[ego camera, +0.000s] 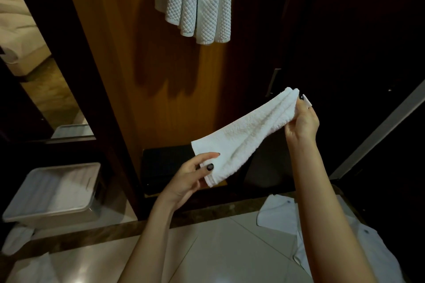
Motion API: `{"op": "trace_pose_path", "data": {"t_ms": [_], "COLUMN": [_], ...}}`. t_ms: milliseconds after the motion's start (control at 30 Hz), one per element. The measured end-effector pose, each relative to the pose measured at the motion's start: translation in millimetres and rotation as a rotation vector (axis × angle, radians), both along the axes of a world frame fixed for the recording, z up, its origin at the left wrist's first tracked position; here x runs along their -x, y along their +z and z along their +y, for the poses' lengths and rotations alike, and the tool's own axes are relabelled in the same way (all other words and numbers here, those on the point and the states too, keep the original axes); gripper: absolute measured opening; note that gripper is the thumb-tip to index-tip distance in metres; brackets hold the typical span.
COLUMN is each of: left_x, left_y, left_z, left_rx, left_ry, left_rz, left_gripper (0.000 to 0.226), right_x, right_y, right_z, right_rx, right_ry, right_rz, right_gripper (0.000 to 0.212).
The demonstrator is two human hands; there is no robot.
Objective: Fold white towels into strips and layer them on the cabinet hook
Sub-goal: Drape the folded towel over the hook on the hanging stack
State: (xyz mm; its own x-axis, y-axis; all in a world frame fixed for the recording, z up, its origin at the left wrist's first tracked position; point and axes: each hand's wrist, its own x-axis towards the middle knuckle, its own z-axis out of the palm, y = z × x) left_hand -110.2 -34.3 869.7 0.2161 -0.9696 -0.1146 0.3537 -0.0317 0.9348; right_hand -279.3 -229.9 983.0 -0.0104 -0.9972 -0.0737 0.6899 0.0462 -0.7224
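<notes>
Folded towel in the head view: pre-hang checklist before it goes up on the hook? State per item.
1. Left hand pinches the folded towel at its near end: ok.
2. Right hand grips the far end: ok.
3. Towel folded to a strip: ok, though the near end fans wider.
4. Towel held clear of the floor: ok.
5. Hanging towels already layered on the wooden panel: ok.
6. Hook itself, and room left on it: cannot tell, above the frame.
</notes>
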Motion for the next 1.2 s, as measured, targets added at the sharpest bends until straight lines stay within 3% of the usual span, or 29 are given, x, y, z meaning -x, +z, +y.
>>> {"op": "trace_pose_path", "data": {"t_ms": [167, 233, 333, 433, 600, 733, 800, 900, 1000, 1133, 1200], "left_x": [8.0, 14.5, 29.3, 29.6, 21.1, 28.2, 31.7, 33.2, 28.7, 22.9, 21.3], "left_y": [9.7, 5.2, 2.6, 3.8, 3.2, 8.9, 13.3, 20.8, 24.4, 22.1, 23.0], "left_z": [-1.8, -3.8, -10.3, -13.5, -12.6, -14.7, -15.0, -18.3, -20.3, -15.5, -12.0], "left_rx": [-0.074, -0.049, -0.005, 0.086, 0.066, 0.085, 0.108, 0.119, 0.102, 0.063, 0.084], "left_ry": [-0.112, -0.118, 0.093, 0.31, 0.375, 0.392, 0.418, 0.572, 0.68, 0.631, 0.551], "left_rz": [-0.382, -0.43, -0.561, -0.464, -0.374, -0.422, -0.441, -0.461, -0.401, -0.2, -0.151], "left_gripper": [0.068, 0.081, 0.075, 0.047, 0.024, 0.022, 0.021, 0.021, 0.005, 0.032, 0.032], "right_x": [1.6, 3.4, 4.9, 8.2, 17.8, 22.3, 24.3, 22.5, 17.0, 14.5, 16.0], "right_y": [0.2, 0.6, 1.6, 3.0, -0.3, -5.2, -7.1, -9.4, -12.7, -19.2, -19.7], "right_z": [-3.2, -5.3, -6.5, -6.7, -6.4, -5.4, -3.4, 1.4, 5.0, 9.9, 9.7], "right_rx": [-0.007, -0.017, -0.008, -0.002, -0.028, -0.063, -0.08, -0.093, -0.103, -0.087, -0.063], "right_ry": [-0.053, -0.081, -0.099, -0.111, -0.111, -0.119, -0.104, -0.082, -0.069, -0.036, -0.026], "right_rz": [-0.01, -0.011, -0.002, -0.017, -0.053, -0.078, -0.075, -0.054, -0.062, -0.028, -0.021], "right_gripper": [0.02, 0.02, 0.019, 0.019, 0.022, 0.03, 0.023, 0.015, 0.016, 0.014, 0.013]}}
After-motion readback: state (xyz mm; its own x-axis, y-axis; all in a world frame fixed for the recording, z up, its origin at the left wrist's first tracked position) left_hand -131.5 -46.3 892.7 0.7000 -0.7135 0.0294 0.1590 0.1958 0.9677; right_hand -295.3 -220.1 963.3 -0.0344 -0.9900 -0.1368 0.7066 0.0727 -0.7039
